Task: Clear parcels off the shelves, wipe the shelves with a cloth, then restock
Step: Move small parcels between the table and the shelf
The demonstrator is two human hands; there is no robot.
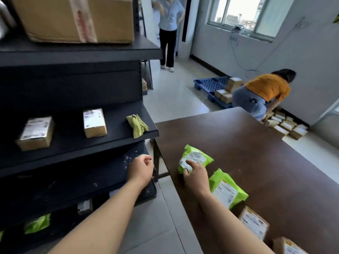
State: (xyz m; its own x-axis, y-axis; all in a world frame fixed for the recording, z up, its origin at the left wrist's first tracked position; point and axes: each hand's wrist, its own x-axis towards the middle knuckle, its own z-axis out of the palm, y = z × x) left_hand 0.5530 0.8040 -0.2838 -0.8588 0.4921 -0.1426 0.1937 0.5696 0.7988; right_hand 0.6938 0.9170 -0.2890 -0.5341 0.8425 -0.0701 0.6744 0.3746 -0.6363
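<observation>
My right hand (195, 176) grips a green mailer bag (199, 156) with a white label, lying on the brown table (256, 153). A second green mailer (226, 188) lies just right of my wrist. My left hand (140, 170) hovers with loosely curled fingers by the front corner of the dusty lower shelf (73, 182) and holds nothing. On the middle shelf (73, 143) sit two small cardboard parcels (35, 132) (94, 122) and a crumpled yellow-green cloth (137, 125) at the right end.
A large carton (77, 17) sits on the top shelf. Two more boxes (254, 221) (289, 247) lie on the table's near edge. A green bag (37, 223) is on the bottom shelf. One person (264, 92) bends over floor parcels by a blue pallet (211, 86); another (169, 32) stands behind.
</observation>
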